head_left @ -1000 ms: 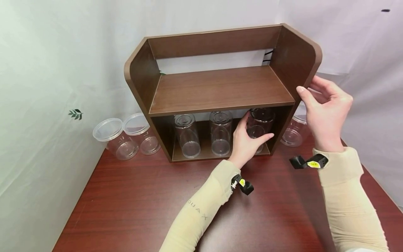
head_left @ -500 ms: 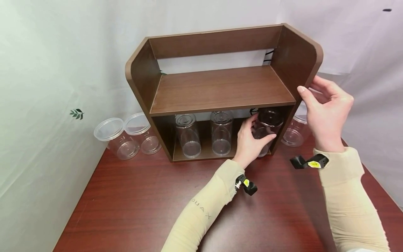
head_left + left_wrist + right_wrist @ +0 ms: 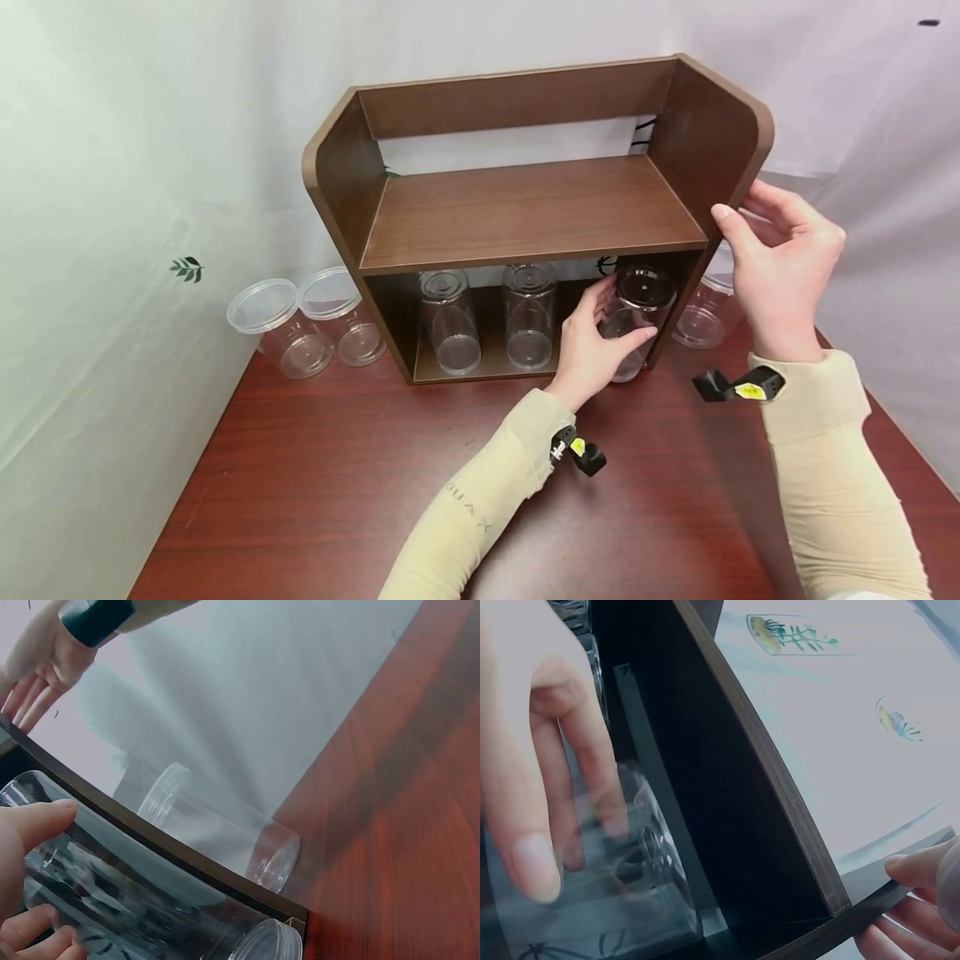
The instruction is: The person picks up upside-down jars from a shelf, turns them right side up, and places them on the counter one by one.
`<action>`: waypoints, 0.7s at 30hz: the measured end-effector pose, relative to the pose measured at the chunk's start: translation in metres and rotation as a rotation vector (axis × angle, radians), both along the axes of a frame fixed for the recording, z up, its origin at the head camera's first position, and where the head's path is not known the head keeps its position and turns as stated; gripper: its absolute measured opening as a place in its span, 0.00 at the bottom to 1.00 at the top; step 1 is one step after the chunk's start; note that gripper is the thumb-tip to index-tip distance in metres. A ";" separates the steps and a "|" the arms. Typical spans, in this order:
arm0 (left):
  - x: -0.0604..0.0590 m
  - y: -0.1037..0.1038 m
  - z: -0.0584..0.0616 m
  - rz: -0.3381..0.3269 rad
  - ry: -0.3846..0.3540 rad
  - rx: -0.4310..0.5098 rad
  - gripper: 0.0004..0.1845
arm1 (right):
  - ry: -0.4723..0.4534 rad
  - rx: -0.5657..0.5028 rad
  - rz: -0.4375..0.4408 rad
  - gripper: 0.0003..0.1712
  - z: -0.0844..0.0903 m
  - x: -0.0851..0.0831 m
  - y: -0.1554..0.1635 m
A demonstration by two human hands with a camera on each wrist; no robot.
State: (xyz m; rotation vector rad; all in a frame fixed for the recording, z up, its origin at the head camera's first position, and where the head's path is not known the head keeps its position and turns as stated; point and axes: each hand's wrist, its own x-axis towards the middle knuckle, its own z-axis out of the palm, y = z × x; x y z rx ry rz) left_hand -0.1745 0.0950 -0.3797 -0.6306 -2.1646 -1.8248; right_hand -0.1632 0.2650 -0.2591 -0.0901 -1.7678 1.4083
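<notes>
Drawing the clear jar (image 3: 636, 321) forward, my left hand (image 3: 592, 346) curled round it; now at the lower shelf's (image 3: 487, 367) right front edge; right hand (image 3: 780, 267) steadies the rack's side panel (image 3: 712, 142), thumb and fingers clasping its edge.

Jar: you hold the clear plastic jar (image 3: 636, 317) in your left hand (image 3: 592, 342), tilted.
Shelf: brown wooden shelf (image 3: 525, 208), upright; your right hand (image 3: 780, 267) grips its side panel.

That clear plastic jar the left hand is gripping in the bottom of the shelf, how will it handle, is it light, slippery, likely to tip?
The clear jar looks empty and thin-walled, so probably light and a bit flexible under the left hand. Its smooth, glossy sides may be slippery. Tall and narrow, it could tip against the wooden shelf, and would likely roll if laid down.
</notes>
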 end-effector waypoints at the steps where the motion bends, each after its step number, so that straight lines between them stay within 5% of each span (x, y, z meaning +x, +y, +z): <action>1: 0.001 -0.001 0.000 -0.006 -0.001 0.002 0.43 | -0.002 0.000 -0.001 0.19 0.000 0.000 0.000; 21: 0.023 -0.027 0.010 -0.108 0.041 0.047 0.42 | -0.003 0.008 -0.002 0.18 -0.001 -0.001 0.000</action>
